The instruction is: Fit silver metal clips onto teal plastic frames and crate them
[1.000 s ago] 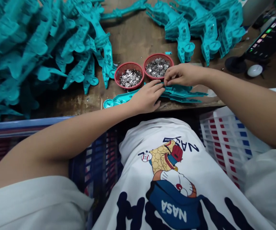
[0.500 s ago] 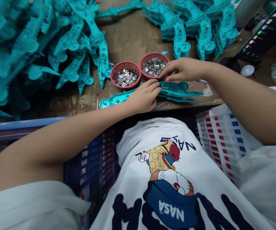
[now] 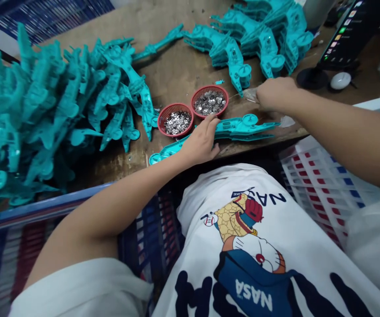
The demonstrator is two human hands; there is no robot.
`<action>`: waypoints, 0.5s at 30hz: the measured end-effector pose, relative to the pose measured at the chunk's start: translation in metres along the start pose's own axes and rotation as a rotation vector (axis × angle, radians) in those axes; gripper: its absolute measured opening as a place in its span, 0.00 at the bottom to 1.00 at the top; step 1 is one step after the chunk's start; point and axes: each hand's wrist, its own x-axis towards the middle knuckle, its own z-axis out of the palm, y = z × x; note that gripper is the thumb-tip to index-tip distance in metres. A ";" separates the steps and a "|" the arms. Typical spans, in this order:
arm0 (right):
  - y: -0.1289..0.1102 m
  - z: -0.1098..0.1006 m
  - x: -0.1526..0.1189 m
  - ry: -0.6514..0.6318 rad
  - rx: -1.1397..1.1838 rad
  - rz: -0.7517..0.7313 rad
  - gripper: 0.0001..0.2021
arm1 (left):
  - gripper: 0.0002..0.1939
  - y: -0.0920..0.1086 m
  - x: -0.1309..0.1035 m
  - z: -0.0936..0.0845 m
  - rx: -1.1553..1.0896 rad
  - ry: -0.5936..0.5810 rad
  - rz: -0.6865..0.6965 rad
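My left hand (image 3: 203,143) lies over a long teal plastic part (image 3: 239,127) at the table's front edge. Its fingers are curled round the middle of the part, and a round disc shows at each end. To the right, my right hand (image 3: 274,93) is closed on a slim tool (image 3: 251,94) with a thin shaft pointing left; its exact kind is unclear. Just beyond my left hand stand two red baskets side by side. The left basket (image 3: 159,125) holds small shiny metal clips, and the right basket (image 3: 226,99) holds similar small metal pieces.
A large heap of teal parts (image 3: 54,110) fills the left of the table. More teal parts (image 3: 262,39) stand in rows at the back right. A phone (image 3: 341,37) on a stand is at the right. Plastic crates (image 3: 322,185) sit below the table edge.
My right hand has moved right, away from the right basket, and now grips the slim tool. My left hand stays on the teal part. The view has shifted, showing more of the left heap.
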 end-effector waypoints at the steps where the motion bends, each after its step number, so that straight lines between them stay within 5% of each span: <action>1: -0.004 -0.011 -0.006 0.028 -0.007 -0.055 0.12 | 0.46 -0.002 -0.001 0.002 -0.013 0.020 -0.003; 4: -0.014 -0.026 -0.021 0.143 0.020 -0.348 0.08 | 0.46 -0.006 -0.003 0.006 -0.019 0.073 -0.003; 8: -0.027 -0.008 -0.033 0.195 0.006 -0.621 0.09 | 0.50 -0.009 -0.003 0.004 -0.011 0.041 0.011; 11: -0.037 0.003 -0.039 0.213 0.087 -0.642 0.14 | 0.50 -0.009 -0.002 -0.002 -0.008 -0.056 0.012; 15: -0.049 -0.012 -0.053 0.076 -0.046 -0.551 0.17 | 0.49 -0.009 0.003 -0.009 -0.003 -0.108 -0.002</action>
